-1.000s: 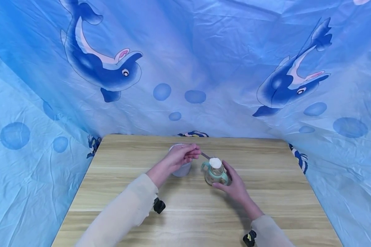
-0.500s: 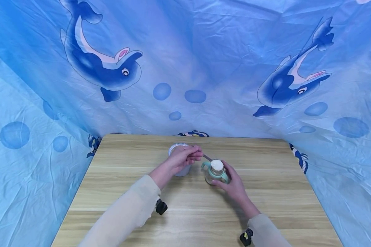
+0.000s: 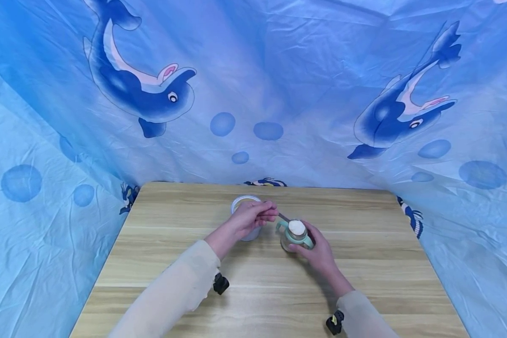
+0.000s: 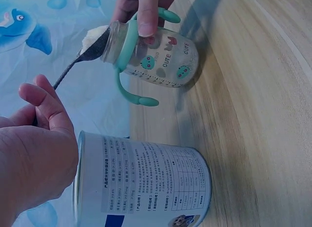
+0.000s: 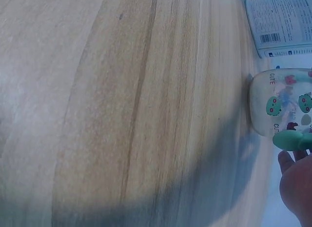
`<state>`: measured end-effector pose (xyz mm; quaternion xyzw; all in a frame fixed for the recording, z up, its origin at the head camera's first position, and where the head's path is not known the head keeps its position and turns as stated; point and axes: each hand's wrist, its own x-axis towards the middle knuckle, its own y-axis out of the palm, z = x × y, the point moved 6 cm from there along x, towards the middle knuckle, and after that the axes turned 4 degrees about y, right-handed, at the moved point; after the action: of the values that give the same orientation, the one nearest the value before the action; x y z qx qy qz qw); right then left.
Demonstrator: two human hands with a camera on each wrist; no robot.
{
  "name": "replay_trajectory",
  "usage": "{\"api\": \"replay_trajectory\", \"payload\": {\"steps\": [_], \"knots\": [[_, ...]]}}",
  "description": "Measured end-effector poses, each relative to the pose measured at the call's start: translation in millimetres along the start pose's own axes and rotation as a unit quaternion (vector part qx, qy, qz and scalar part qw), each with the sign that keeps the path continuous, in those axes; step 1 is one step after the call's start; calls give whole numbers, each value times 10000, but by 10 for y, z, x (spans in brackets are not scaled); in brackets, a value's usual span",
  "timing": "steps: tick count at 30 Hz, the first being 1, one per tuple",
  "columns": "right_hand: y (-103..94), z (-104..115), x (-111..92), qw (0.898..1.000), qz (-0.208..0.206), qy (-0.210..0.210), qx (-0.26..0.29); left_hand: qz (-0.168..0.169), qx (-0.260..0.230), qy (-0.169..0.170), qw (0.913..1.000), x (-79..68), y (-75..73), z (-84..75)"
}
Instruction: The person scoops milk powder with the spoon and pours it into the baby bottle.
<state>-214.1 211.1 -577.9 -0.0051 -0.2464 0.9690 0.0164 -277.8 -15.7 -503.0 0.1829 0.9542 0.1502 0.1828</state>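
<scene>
My left hand (image 3: 251,218) pinches the thin handle of a spoon (image 4: 92,50), whose bowl carries a heap of white powder (image 4: 94,36). The spoon's bowl sits right at the mouth of a clear baby bottle (image 4: 163,61) with green side handles and printed cartoon figures. Around the bottle's side curl the fingers and thumb of my right hand (image 3: 318,249), steadying it upright on the table. Beneath my left hand stands a tall can (image 4: 146,183) with a printed label, its top partly hidden by that hand in the head view.
The wood-grain table (image 3: 253,300) ends at a blue curtain (image 3: 312,94) with dolphins, which hangs behind and along both sides. Black wrist devices (image 3: 221,283) sit at both sleeves. The can stands left of the bottle, a short gap apart.
The left hand has shifted slightly right and down, bringing the spoon's powder lower onto the bottle's mouth. More of the can's rim shows. The right hand keeps its hold on the bottle.
</scene>
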Motion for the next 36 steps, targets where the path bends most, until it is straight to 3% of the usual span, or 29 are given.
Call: {"api": "replay_trajectory", "payload": {"steps": [36], "knots": [[18, -20, -8, 9998, -129, -59, 111, 50, 458, -7, 9989, 41, 63, -58]]}}
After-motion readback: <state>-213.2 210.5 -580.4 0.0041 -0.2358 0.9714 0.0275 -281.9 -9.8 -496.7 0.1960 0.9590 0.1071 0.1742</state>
